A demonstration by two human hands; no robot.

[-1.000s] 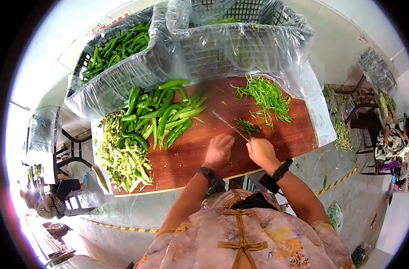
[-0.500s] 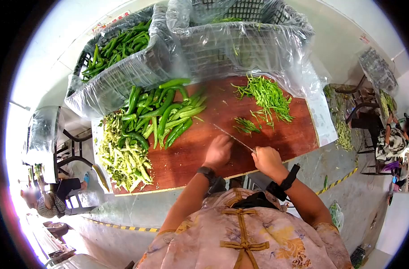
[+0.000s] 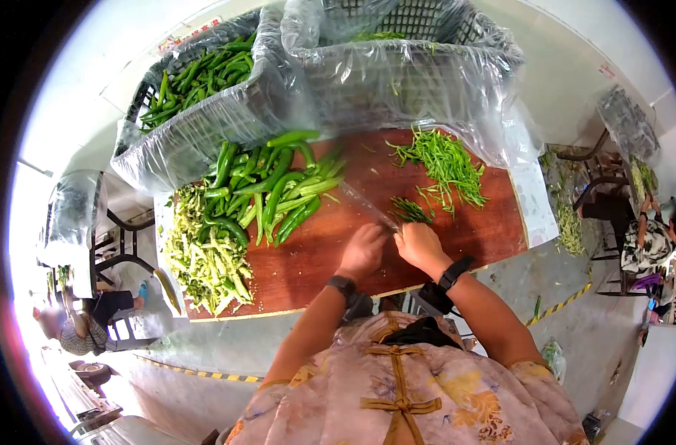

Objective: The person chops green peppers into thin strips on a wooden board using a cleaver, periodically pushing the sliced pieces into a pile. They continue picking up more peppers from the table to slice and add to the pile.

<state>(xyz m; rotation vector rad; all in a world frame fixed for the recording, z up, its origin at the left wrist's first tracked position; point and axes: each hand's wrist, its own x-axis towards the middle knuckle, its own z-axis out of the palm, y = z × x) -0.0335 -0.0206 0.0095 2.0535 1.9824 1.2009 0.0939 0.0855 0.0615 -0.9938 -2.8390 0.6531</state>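
My right hand (image 3: 421, 245) is closed round the handle of a knife (image 3: 369, 205), whose blade points up and left over the red-brown board (image 3: 315, 259). Beside it my left hand (image 3: 364, 251) is curled low over the board; what its fingers hold, if anything, is hidden. Whole and split green peppers (image 3: 278, 185) lie in a heap left of the blade. Thin green shreds (image 3: 445, 169) are piled at the upper right, with a small bunch (image 3: 410, 210) near the knife. Pale green scraps (image 3: 208, 259) cover the board's left end.
Behind the board stand a plastic-lined crate of green peppers (image 3: 197, 78) and another lined crate (image 3: 404, 81) with some green shreds inside. A seated person (image 3: 642, 233) is at the far right, another (image 3: 86, 326) at the far left. Chairs stand on both sides.
My right hand has moved left with the knife, closer to my left hand. The blade has shifted up and left and looks blurred. My left hand has barely moved.
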